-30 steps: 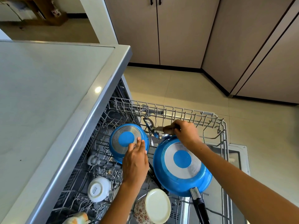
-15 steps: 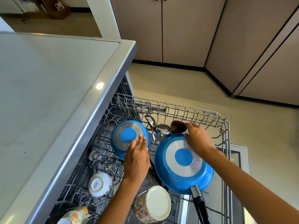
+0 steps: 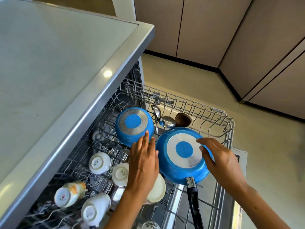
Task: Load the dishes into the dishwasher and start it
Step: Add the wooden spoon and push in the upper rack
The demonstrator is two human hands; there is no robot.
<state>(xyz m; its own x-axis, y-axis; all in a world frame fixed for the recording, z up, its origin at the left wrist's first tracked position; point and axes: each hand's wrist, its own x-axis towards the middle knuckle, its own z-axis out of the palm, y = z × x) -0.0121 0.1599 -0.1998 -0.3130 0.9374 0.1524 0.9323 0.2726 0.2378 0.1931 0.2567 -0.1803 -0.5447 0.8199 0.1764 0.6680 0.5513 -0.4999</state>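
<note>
Noting my right hand (image 3: pixel 221 160), fingers relaxed and holding nothing, fingertips touching the upturned blue frying pan (image 3: pixel 182 154) at frame centre-right. Its black handle (image 3: pixel 194 204) runs toward the bottom edge. My left hand (image 3: pixel 142 160), flat-fingered, lies left of it, touching the smaller upturned blue pot (image 3: pixel 133 125).

Bright daylight, countertop (image 3: pixel 49 66) glare, wide-angle edge warp

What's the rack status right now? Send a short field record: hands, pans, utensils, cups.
left hand: open, fingertips at the small blue pan
right hand: open, fingers on the large blue pan
pans: both upside down in the rack
large pan handle: black, points toward the camera
utensils: two metal ladles and a wooden spoon stand behind the pans
cups: several white ones, inverted, left of the left hand
</note>
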